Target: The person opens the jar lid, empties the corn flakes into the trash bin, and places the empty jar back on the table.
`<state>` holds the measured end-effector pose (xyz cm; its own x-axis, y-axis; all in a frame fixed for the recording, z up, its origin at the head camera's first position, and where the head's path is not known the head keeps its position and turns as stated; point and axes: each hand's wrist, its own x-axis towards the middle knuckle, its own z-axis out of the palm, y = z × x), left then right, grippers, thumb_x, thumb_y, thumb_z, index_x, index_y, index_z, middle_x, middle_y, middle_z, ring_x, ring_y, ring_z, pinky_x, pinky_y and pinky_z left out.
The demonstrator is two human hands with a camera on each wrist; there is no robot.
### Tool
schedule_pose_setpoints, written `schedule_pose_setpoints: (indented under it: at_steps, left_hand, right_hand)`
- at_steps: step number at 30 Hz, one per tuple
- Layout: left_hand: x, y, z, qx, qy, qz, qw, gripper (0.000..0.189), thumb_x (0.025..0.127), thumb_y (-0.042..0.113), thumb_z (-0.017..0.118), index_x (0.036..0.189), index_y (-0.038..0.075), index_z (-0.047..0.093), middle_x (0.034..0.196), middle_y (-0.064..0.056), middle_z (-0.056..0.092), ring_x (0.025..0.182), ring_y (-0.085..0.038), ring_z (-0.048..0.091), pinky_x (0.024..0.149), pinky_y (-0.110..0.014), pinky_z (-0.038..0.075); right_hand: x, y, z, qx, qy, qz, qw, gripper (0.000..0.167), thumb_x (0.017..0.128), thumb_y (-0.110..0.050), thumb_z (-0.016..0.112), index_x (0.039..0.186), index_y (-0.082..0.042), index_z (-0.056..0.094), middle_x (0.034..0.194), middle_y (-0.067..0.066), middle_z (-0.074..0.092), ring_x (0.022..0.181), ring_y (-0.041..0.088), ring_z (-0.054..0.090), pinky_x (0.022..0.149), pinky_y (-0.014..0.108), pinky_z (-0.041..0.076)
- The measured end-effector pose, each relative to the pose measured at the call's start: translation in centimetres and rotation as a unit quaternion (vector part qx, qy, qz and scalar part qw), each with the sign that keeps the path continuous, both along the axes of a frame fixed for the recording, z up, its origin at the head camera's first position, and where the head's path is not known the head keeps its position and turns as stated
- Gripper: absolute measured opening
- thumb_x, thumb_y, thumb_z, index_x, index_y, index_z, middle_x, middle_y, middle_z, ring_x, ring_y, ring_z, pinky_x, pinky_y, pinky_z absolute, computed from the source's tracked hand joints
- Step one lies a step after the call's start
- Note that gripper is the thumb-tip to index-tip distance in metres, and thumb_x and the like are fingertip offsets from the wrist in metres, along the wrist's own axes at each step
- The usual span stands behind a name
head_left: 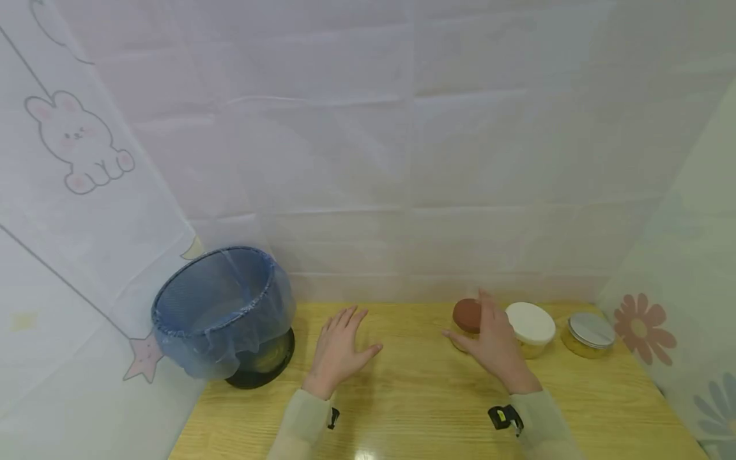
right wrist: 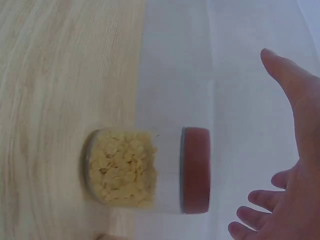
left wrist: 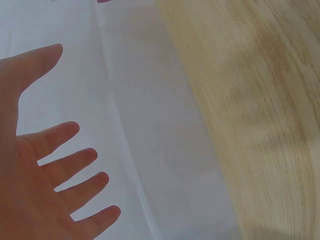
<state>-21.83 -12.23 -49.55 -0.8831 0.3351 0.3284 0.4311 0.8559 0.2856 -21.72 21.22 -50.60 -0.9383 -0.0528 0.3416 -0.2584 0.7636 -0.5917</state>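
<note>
My left hand [head_left: 338,351] hovers over the left part of the table with its fingers spread, and nothing lies in its palm in the left wrist view. On the other side, my right hand [head_left: 499,345] reaches out near a clear jar with a red-brown lid [head_left: 467,315], partly covering it in the head view. Pale yellow flakes [right wrist: 122,170] fill the lower part of that jar. A gap shows between the jar and my right fingers [right wrist: 265,200] in the right wrist view. Beside it stands a white-lidded jar [head_left: 531,323], then a silver-lidded jar [head_left: 591,329].
A dark mesh waste bin [head_left: 253,367] with a blue translucent bag over its rim stands at the table's left. The wooden table [head_left: 402,409] meets a pale cloth backdrop [head_left: 345,243] behind. Printed side cloths [head_left: 684,268] flank it.
</note>
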Motion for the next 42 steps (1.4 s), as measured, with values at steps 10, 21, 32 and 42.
schedule_pose_setpoints:
  at_steps: [10,21,32,42]
  left_hand:
    - [0.7,0.4,-0.9,0.020,-0.012,-0.012,0.9997,0.074,0.092,0.055,0.069,0.150,0.012,0.051,0.149,-0.014,0.050,0.134,-0.037,0.047,0.107,-0.061,0.038]
    - [2.1,1.1,-1.7,0.039,-0.037,-0.022,0.9983,0.074,0.092,0.053,0.069,0.149,0.009,0.051,0.147,-0.014,0.052,0.134,-0.035,0.047,0.110,-0.057,0.036]
    - [2.6,1.3,-2.6,0.033,-0.053,-0.023,0.9978,0.074,0.091,0.052,0.071,0.149,0.010,0.051,0.146,-0.012,0.053,0.134,-0.032,0.048,0.109,-0.055,0.038]
    - [2.6,1.4,-2.8,0.036,-0.055,-0.030,0.9974,0.074,0.092,0.054,0.070,0.150,0.012,0.051,0.145,-0.011,0.054,0.134,-0.030,0.049,0.110,-0.054,0.038]
  right_hand:
    - [0.1,1.4,-2.2,-0.048,-0.078,-0.055,0.9943,0.131,0.080,-0.059,0.081,0.159,0.007,0.000,0.155,0.042,0.017,0.138,0.059,0.025,0.103,0.073,0.031]
    - [-0.7,2.0,-5.8,-0.096,-0.081,-0.057,0.9904,0.123,0.079,-0.053,0.085,0.157,0.009,0.011,0.150,0.040,0.028,0.134,0.055,0.034,0.102,0.071,0.034]
    - [-1.9,1.8,-6.0,-0.136,-0.036,-0.051,0.9888,0.111,0.081,-0.048,0.086,0.155,0.007,0.024,0.144,0.031,0.041,0.131,0.048,0.043,0.103,0.067,0.037]
    - [-3.3,2.1,-6.0,-0.132,-0.030,-0.062,0.9888,0.101,0.083,-0.050,0.082,0.151,0.007,0.033,0.136,0.030,0.049,0.117,0.047,0.055,0.094,0.064,0.047]
